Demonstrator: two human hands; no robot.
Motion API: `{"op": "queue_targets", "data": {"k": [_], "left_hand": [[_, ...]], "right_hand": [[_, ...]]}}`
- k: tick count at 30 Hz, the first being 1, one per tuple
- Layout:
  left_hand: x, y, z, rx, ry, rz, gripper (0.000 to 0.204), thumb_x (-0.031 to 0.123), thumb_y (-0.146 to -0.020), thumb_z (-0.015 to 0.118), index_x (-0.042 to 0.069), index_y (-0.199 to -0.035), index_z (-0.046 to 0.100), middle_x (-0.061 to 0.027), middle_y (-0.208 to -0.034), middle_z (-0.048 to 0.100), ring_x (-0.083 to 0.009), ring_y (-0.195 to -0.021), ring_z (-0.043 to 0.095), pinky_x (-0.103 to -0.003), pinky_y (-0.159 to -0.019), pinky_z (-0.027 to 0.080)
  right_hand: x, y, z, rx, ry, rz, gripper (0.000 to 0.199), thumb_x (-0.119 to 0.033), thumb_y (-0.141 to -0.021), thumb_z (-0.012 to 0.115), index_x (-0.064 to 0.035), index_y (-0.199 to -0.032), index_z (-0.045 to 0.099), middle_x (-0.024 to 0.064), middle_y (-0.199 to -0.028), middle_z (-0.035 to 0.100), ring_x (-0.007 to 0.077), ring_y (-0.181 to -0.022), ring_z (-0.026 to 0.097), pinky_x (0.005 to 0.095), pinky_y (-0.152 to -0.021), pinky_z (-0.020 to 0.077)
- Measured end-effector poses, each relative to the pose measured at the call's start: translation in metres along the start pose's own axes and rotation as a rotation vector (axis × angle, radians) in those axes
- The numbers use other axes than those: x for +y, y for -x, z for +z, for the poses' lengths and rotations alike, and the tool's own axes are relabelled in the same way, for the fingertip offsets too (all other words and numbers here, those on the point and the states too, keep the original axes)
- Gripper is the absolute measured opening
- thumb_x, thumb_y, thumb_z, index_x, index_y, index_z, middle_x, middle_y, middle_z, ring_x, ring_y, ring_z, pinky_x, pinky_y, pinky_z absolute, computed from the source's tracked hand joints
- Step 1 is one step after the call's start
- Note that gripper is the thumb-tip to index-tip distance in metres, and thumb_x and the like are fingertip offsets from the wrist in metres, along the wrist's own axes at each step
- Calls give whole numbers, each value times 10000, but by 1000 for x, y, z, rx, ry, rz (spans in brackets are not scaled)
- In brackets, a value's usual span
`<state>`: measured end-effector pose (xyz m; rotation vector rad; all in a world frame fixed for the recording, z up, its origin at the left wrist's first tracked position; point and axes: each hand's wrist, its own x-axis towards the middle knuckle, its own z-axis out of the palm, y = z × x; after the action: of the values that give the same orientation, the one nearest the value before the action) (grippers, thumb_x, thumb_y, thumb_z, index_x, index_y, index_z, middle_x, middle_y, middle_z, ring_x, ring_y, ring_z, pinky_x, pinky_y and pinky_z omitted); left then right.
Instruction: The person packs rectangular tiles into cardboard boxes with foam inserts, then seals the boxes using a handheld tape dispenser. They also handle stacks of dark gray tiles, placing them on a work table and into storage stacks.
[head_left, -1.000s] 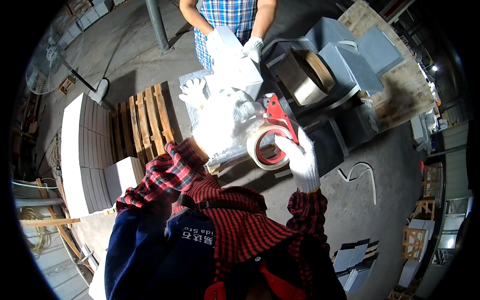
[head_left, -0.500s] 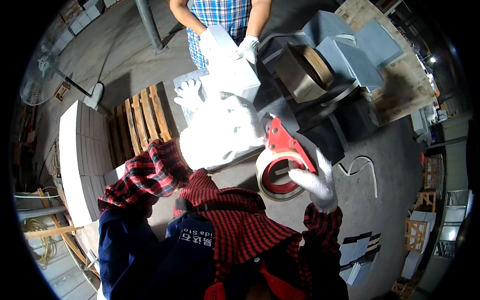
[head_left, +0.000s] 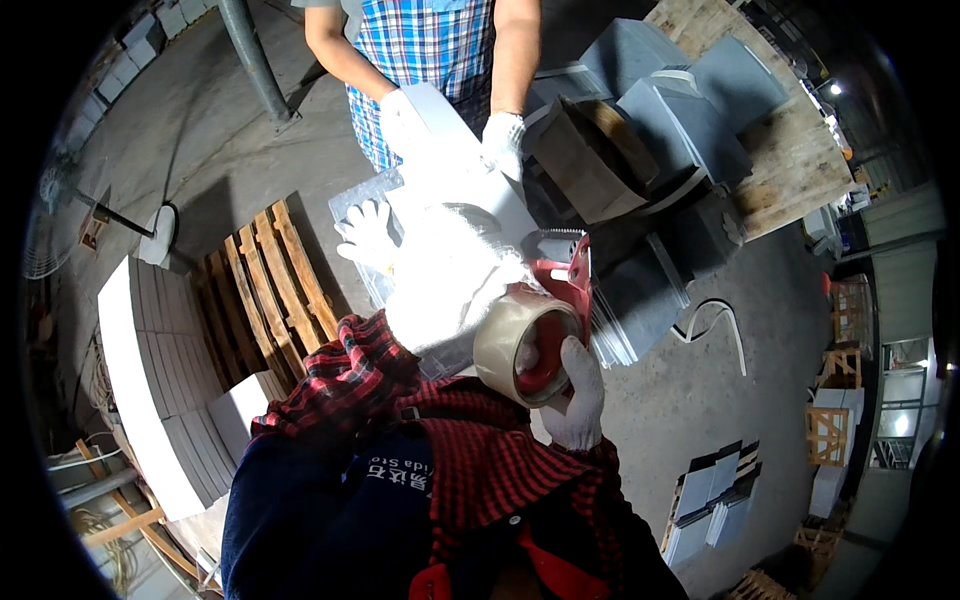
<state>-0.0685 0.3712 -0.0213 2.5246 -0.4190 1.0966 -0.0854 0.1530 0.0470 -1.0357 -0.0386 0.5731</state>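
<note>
My right grip (head_left: 575, 405) is wrapped around the red tape dispenser (head_left: 572, 288), which I hold at the near side of the table (head_left: 365, 192). I'd expect the thick tape roll (head_left: 500, 345) to make it front-heavy, with a stiff frame and slick film; the frame is the place to hold, clear of the toothed edge (head_left: 563, 234). My left grip (head_left: 440, 300) is near its head, but glare hides whether I'm pinching anything. Beyond, a co-worker's gloved hands (head_left: 503, 145) hold a pale block (head_left: 440, 112).
</note>
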Motion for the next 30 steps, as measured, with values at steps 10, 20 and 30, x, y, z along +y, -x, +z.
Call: {"op": "queue_targets", "data": {"k": [10, 20, 30], "left_hand": [[-56, -5, -17, -56, 63, -397, 394, 335, -859, 705, 77, -1157, 683, -194, -1107, 648, -411, -1059, 606, -575, -979, 433], [-128, -35, -61, 260, 626, -407, 101, 31, -920, 629, -6, -1013, 639, -115, -976, 659, -183, -795, 643, -303, -729, 511], [-146, -19, -65, 129, 1391, -787, 220, 94, -986, 599, 1, -1178, 546, -117, -951, 682, -179, -835, 679, -288, -699, 542]], "right_hand": [[-5, -45, 52, 69, 550, -103, 751, -28, -839, 660, -13, -1516, 335, 89, -1333, 506, 133, -1111, 510, 257, -963, 429], [-6, -62, 43, -101, 1262, -486, 621, -22, -795, 672, 17, -1390, 496, 217, -1230, 564, 366, -1084, 591, 413, -922, 492], [-35, -87, 48, -88, 1524, -677, 666, -31, -752, 691, -37, -1391, 505, 186, -1197, 545, 340, -1029, 565, 403, -897, 490]]}}
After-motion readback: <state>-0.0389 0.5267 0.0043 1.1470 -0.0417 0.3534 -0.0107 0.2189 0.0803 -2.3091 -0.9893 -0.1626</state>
